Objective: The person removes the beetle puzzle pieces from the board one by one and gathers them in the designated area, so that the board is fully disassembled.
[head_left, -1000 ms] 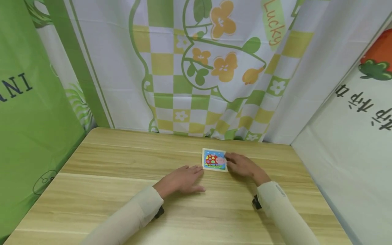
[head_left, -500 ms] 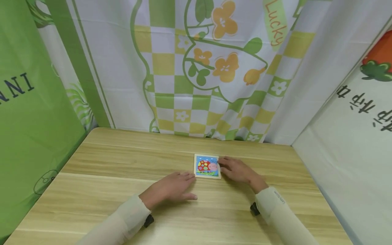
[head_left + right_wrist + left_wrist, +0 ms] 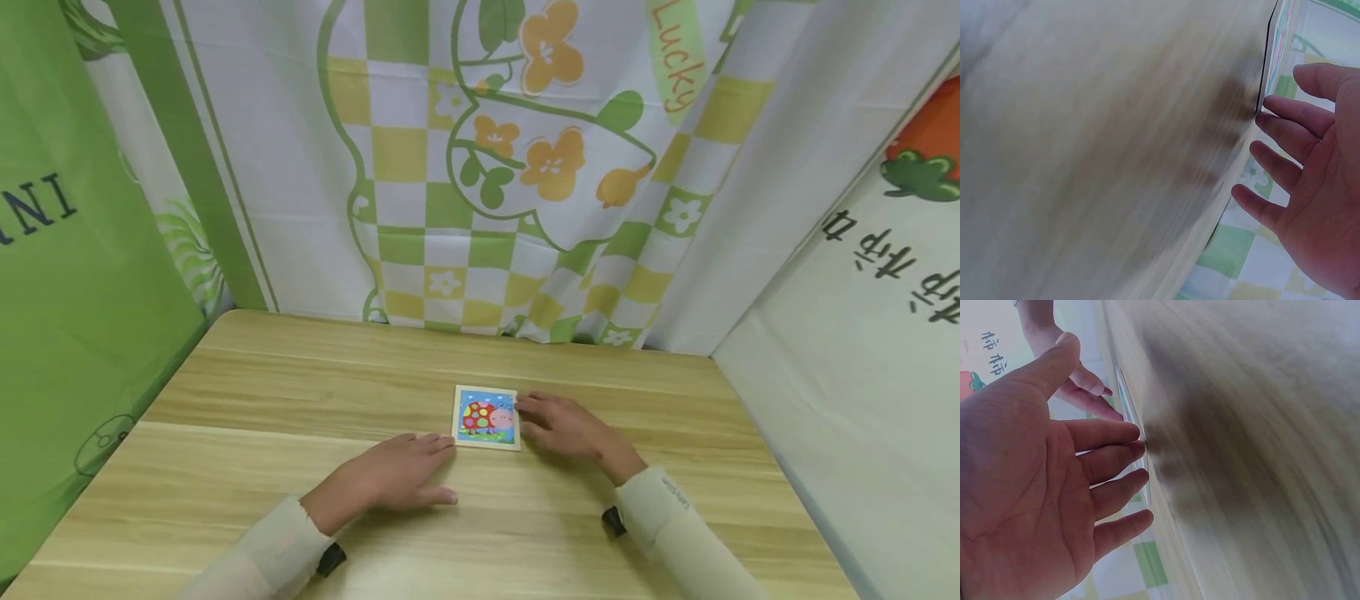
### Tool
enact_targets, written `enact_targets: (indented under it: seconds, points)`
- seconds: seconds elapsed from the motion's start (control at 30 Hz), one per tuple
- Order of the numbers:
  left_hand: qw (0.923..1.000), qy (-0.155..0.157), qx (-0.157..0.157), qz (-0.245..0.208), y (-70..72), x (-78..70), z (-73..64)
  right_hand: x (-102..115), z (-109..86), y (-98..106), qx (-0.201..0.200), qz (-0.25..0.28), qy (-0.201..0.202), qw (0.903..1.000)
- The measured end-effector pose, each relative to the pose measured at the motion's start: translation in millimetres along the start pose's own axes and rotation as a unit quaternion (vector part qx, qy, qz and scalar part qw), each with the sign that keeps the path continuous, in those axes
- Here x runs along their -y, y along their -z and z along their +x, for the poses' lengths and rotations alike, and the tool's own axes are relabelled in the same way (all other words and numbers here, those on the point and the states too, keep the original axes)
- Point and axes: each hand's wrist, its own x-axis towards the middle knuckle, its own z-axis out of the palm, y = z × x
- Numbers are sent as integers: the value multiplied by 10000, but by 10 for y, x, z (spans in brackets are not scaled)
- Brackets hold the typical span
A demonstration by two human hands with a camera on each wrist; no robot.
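Observation:
A square wooden picture puzzle (image 3: 486, 418) with a red spotted ladybug on blue lies flat on the table between both hands. My left hand (image 3: 390, 475) has its fingers stretched out, the fingertips touching the puzzle's left edge near its lower corner. Against its right edge rest the fingertips of my right hand (image 3: 566, 427), fingers nearly straight. In the left wrist view the left hand (image 3: 1041, 481) shows an uncurled palm and spread fingers. Seen from the right wrist, the right hand (image 3: 1310, 162) is likewise extended, its fingertips at the puzzle's thin edge (image 3: 1265, 62).
The wood-grain table (image 3: 300, 392) stretches around the hands. A patterned curtain (image 3: 465, 167) hangs behind its far edge. Green cloth (image 3: 90, 292) hangs at the left, and white cloth (image 3: 862, 375) with printed writing at the right.
The puzzle has slid left and slightly nearer across the table. Both hands have moved along with it, fingertips staying at its sides.

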Motion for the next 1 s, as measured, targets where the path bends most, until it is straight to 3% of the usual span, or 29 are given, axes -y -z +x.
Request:
enact_targets:
  seconds: [0.57,1.0]
  points:
    - [9999,-38,-51,-123,34,-12,-160,69,9,-40,72,179,121,9997]
    - [9999,-92,-121,-36,57,-49,-173,114,19,-26,20,273,126,9995]
